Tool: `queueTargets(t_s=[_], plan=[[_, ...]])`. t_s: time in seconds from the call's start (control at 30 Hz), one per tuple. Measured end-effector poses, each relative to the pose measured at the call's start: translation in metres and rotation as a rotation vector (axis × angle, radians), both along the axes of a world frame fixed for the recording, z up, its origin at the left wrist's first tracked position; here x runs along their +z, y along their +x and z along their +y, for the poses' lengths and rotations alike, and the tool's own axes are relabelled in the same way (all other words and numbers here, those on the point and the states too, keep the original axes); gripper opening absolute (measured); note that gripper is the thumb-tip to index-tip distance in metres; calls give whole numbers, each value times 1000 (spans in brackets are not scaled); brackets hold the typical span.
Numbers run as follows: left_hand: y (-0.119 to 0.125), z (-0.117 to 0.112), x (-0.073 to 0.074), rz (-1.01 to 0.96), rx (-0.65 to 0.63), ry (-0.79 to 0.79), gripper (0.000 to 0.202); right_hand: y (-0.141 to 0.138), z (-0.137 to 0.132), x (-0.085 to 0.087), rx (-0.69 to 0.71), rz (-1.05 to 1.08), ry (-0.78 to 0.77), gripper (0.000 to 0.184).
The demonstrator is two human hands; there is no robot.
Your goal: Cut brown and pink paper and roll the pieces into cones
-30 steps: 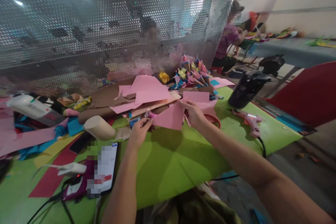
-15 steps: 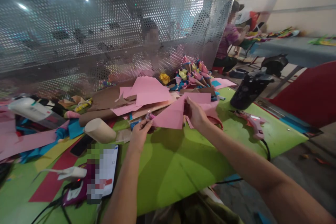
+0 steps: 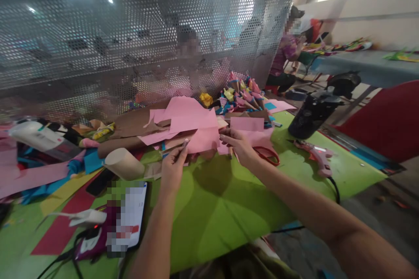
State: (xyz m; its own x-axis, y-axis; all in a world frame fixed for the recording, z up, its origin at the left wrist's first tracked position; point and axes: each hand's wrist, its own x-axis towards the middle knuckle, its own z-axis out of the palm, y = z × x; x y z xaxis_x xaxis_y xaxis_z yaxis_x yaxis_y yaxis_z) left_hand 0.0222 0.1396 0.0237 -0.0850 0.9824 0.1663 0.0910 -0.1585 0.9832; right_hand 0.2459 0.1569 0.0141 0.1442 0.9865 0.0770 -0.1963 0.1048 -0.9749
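Note:
A piece of pink paper (image 3: 203, 140) is held up over the green table (image 3: 209, 209), in front of a heap of paper. My left hand (image 3: 175, 162) is closed in a pinch at its lower left corner. Just off the paper's right edge is my right hand (image 3: 239, 143), its fingers stretched and slightly apart; I see nothing held in it. Red-handled scissors (image 3: 274, 157) lie beside my right wrist, partly covered by it. Behind the held piece rest larger pink sheets (image 3: 186, 113) and brown paper (image 3: 131, 123).
A pink glue gun (image 3: 319, 154) with a cord and a black tumbler (image 3: 310, 115) stand at the right. A paper tube (image 3: 124, 163), a phone (image 3: 135, 213) and a purple power strip (image 3: 88, 242) are at the left. Folded paper flowers (image 3: 242, 93) lie before a perforated metal panel (image 3: 131, 52).
My right hand has let go of the pink paper's right edge and its fingers have spread. The paper has tilted and shifted slightly left, still pinched in my left hand.

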Motion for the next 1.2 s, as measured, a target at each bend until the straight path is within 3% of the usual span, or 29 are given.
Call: queueTargets(t_s=[0.23,0.4,0.67,0.9,1.03,1.2], plan=[[3,0,-7,212,27,130,36,-3,-5,7,90,118,10,33],[3,-3,-9,406,-51,152,26,-9,-9,11,181,133,1,36],[11,-9,-7,455,-70,153,25,-20,-25,5,327,28,-70,34],[16,-17,-3,697,-69,222,29,-21,-28,6,290,11,-42,38],[18,-19,0,597,-106,220,26,-16,-26,6,205,1,-49,40],[21,-20,2,466,-104,160,20,-14,-27,4,241,-43,-74,37]])
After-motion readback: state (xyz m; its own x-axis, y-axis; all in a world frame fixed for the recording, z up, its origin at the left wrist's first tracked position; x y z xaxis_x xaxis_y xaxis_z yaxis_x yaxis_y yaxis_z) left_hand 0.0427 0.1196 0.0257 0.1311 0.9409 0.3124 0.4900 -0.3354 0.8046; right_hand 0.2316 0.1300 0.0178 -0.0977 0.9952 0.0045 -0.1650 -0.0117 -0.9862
